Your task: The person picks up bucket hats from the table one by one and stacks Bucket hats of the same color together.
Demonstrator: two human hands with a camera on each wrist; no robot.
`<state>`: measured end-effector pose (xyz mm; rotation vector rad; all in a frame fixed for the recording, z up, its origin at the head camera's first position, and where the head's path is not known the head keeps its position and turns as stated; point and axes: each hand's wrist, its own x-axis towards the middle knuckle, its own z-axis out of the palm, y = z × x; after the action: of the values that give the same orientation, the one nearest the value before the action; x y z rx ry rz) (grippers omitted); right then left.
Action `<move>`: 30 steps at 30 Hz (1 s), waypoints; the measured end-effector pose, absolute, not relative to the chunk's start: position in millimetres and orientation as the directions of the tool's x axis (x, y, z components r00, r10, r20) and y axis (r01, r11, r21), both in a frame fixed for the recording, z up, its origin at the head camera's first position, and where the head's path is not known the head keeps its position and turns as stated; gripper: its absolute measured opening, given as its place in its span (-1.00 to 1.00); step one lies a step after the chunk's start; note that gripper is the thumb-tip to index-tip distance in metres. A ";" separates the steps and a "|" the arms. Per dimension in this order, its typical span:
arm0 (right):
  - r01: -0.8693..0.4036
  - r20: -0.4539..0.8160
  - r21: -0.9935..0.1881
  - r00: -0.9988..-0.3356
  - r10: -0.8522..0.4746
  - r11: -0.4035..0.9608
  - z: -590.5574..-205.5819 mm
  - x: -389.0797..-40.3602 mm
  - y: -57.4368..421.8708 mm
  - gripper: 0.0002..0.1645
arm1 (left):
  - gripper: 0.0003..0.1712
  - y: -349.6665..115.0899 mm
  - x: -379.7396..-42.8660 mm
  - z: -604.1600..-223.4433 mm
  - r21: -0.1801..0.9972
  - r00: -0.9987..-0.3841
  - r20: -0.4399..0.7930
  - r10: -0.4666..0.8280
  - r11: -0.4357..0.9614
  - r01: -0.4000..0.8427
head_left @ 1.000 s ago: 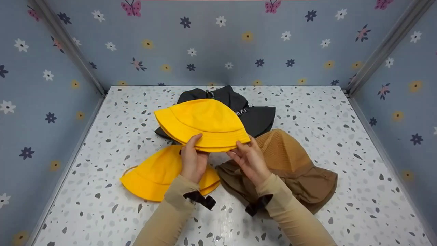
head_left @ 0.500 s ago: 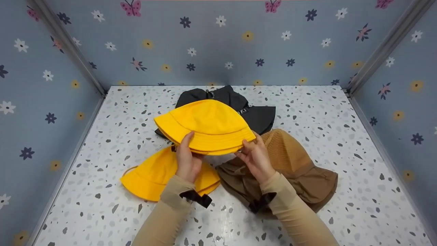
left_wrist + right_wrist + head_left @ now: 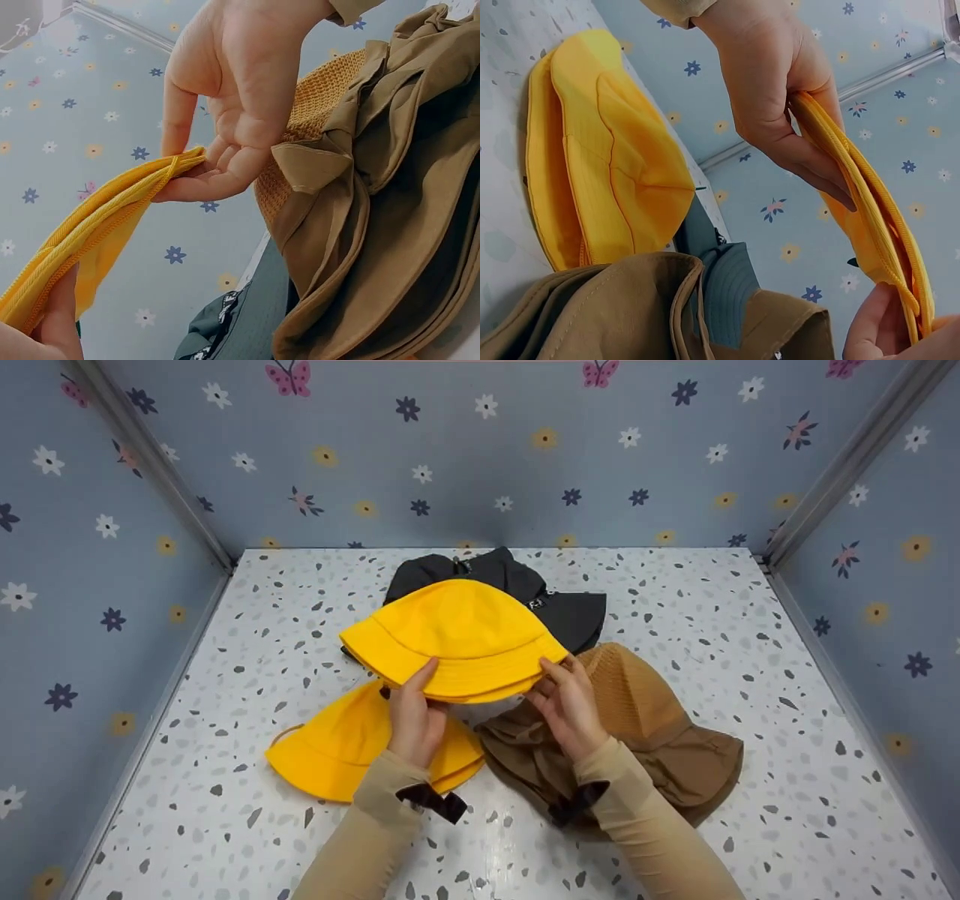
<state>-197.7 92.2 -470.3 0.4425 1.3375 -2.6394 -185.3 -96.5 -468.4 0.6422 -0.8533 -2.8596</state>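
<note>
A yellow bucket hat (image 3: 457, 622), folded flat with its brim toward me, is held up between both hands. My left hand (image 3: 416, 720) pinches the brim near its middle, thumb on top and fingers beneath. At the brim's right corner, my right hand (image 3: 566, 705) pinches the edge between thumb and fingers. In the right wrist view the two layers of the held hat's brim (image 3: 874, 217) part slightly. A second yellow bucket hat (image 3: 330, 750) lies folded on the table below my left hand. Beneath my right hand lies a brown hat (image 3: 637, 697) with a knitted tan crown.
Behind the held hat, black hats (image 3: 574, 619) with a lettered band lie on the speckled white table (image 3: 787, 810), partly covered in this view. Flower-patterned panels (image 3: 487, 450) enclose the table at the back and both sides.
The held yellow hat's right corner has shifted a little right and its brim slightly lower. My right hand has moved right with it; the left hand slid slightly left along the brim.
</note>
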 end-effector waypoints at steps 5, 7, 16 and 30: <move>0.244 -0.301 -0.738 -0.953 -0.017 -0.629 -470.3 -196.8 89.5 -0.46 | -0.40 -95.4 -181.4 -469.1 0.532 -0.912 -0.357 -0.201 -0.847 -0.022; 0.237 -0.291 -0.732 -0.957 -0.022 -0.639 -470.8 -196.0 88.1 -0.48 | -0.40 -94.5 -180.0 -469.1 0.525 -0.913 -0.358 -0.194 -0.851 -0.025; 0.199 -0.263 -0.722 -0.965 -0.003 -0.663 -472.7 -192.9 83.0 -0.51 | -0.41 -87.5 -173.1 -471.9 0.545 -0.915 -0.366 -0.172 -0.836 -0.061; 0.179 -0.249 -0.747 -0.968 0.021 -0.640 -474.6 -194.6 81.4 -0.41 | -0.54 -92.2 -169.1 -476.0 0.570 -0.929 -0.327 -0.175 -0.820 -0.046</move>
<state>-194.6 81.4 -474.6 0.3609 1.2898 -2.7441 -169.1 -92.2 -476.0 0.5708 -0.9156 -2.8773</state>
